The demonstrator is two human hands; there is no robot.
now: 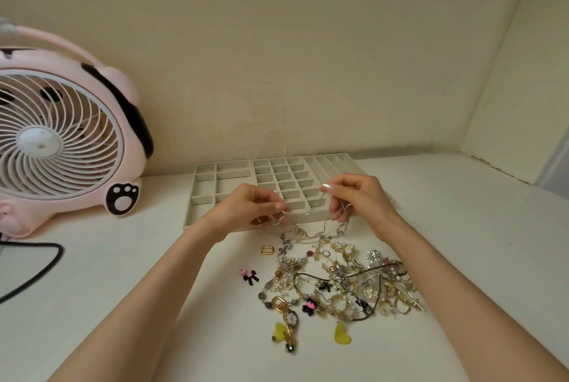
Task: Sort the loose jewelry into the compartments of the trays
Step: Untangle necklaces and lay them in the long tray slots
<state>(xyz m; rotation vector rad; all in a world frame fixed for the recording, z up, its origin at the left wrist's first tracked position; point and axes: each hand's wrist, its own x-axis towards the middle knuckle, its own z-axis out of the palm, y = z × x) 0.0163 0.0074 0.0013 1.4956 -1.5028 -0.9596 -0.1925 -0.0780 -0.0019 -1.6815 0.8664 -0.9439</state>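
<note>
— Jewelry in hand: one thin silver chain [311, 223]. Hangs between both hands just above the near rim of the grid tray [278, 169], sagging toward the far edge of the loose pile [338, 283] on the table [123, 258].
— Held how?
— Pinched at each end. Left hand [249, 207] curled, thumb and fingertips closed on one end. Right hand [360, 196] much the same, thumb and forefinger nipping the other end, more links looped below the fingers.
— Free of the pile?
— Cannot tell. Lowest loops right among the topmost pieces, possibly snagged.
— Handling?
— Probably featherlight, limp, slippery, quick to knot, and likely to snap under a hard tug. Best taken near the ends or clasp, lifted slowly, teased loose rather than yanked. Judging by shape, suited to a long slot of the right-hand tray [332, 163].
— And the rest?
— Mixed: beaded strands, gold hoops, stiff charms, a yellow heart [342, 334]. Stiff bits likely easy to pick by the body; strands better scooped. Gold link [267, 250] and pink-and-black bow [249, 275] just left of the heap.
— Trays?
— Bare compartments wherever visible; sorting barely begun, by that.
— Any brand or writing?
— None readable. Only a black paw print on the pink fan [61, 141] at the left.
</note>
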